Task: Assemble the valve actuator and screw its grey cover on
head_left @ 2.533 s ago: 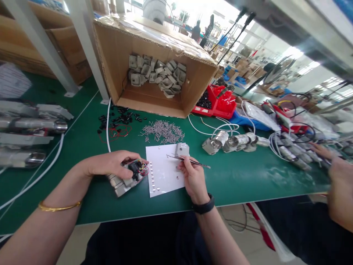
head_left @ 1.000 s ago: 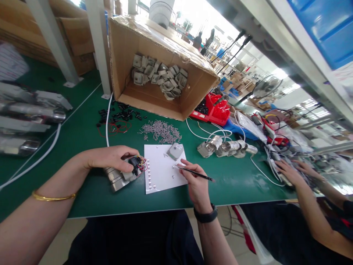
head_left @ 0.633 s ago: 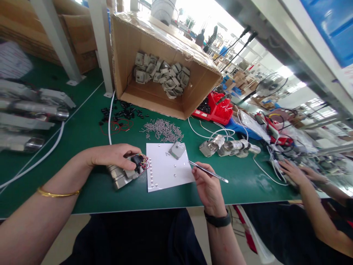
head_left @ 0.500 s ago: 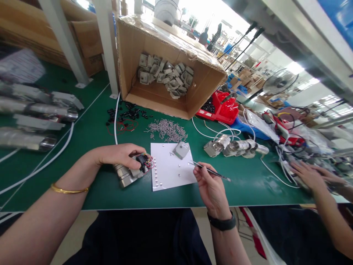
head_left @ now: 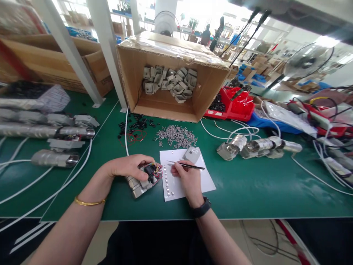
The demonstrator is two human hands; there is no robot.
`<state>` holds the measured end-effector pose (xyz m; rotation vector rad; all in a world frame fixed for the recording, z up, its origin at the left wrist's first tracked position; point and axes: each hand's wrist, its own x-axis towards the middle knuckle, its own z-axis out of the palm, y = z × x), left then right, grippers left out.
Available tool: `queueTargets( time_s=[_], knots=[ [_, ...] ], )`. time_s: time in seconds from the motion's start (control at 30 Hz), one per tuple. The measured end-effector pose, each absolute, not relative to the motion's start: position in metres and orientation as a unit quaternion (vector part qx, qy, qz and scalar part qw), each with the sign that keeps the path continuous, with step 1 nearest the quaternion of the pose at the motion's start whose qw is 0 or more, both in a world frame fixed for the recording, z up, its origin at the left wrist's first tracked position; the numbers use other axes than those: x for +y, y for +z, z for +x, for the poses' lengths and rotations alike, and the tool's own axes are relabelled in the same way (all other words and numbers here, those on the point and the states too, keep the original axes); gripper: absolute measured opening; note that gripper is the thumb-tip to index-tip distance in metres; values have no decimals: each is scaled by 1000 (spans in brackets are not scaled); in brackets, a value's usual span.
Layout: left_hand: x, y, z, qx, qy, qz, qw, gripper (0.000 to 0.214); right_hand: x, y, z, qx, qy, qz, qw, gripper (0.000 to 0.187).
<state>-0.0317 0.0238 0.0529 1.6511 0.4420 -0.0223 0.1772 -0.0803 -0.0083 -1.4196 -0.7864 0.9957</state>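
Note:
My left hand [head_left: 129, 167] is closed around a metal cylindrical fitting [head_left: 135, 187] with an opened housing, where a black part and red, yellow and white wires show. In my right hand [head_left: 190, 180] is a pair of dark tweezers [head_left: 194, 166], pinched between thumb and fingers. Their tips point left over a white sheet [head_left: 206, 182], close to the wired housing. Small shiny round pieces [head_left: 166, 180] line the sheet's left side. A grey housing cover [head_left: 192, 154] lies at the sheet's far edge, just beyond my right hand.
Behind the sheet lies a heap of small screws [head_left: 176, 136], beside scattered black parts [head_left: 138, 121]. A cardboard box [head_left: 165, 106] holds grey housings. Finished-looking metal fittings [head_left: 259, 145] with white cables lie right, more fittings [head_left: 55, 158] left. A red bin [head_left: 237, 106] stands behind.
My right hand has moved left with the tweezers, from the sheet's right edge to over its middle. My left hand keeps its hold. The view has turned; the co-worker's hands are out of sight.

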Motion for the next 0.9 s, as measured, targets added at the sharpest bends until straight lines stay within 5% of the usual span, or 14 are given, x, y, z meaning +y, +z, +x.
queueTargets(
  time_s=[0.9],
  knots=[
    [24, 51, -31, 206, -11, 685, 698, 75, -79, -6, 185, -414, 458, -594, 515, 36]
  ],
)
